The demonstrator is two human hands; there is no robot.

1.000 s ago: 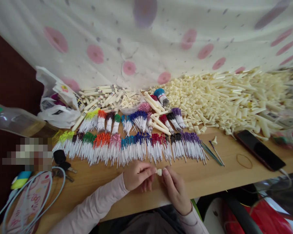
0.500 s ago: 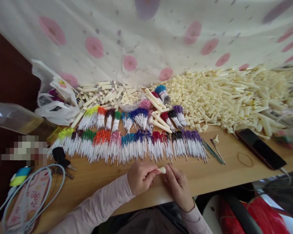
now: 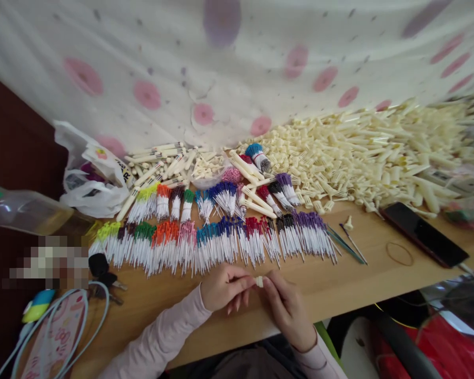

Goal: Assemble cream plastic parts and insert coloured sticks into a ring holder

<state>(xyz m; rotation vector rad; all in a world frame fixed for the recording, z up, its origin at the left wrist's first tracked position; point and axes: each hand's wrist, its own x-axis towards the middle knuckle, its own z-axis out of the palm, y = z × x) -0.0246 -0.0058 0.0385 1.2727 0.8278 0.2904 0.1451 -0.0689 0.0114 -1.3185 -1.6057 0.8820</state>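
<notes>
My left hand [image 3: 223,288] and my right hand [image 3: 285,308] meet just above the near edge of the wooden table [image 3: 339,284]. Between their fingertips they pinch a small cream plastic piece [image 3: 259,281]. Both hands are closed on it, left thumb and forefinger from the left, right fingers from the right. Just beyond the hands lies a long row of thin white refills with coloured tips [image 3: 205,239], sorted by colour. A second, shorter row [image 3: 189,199] lies behind it.
A big heap of cream plastic parts [image 3: 379,152] fills the back right. A black phone [image 3: 422,234], a rubber band [image 3: 400,253] and tweezers [image 3: 345,243] lie right of the refills. Plastic bags [image 3: 90,168], keys [image 3: 102,271] and a cable [image 3: 63,326] sit left. Dotted cloth [image 3: 237,63] hangs behind.
The cream piece between my fingers looks shorter than half a second ago. Both hands have stayed at the near table edge, with the view shifting slightly.
</notes>
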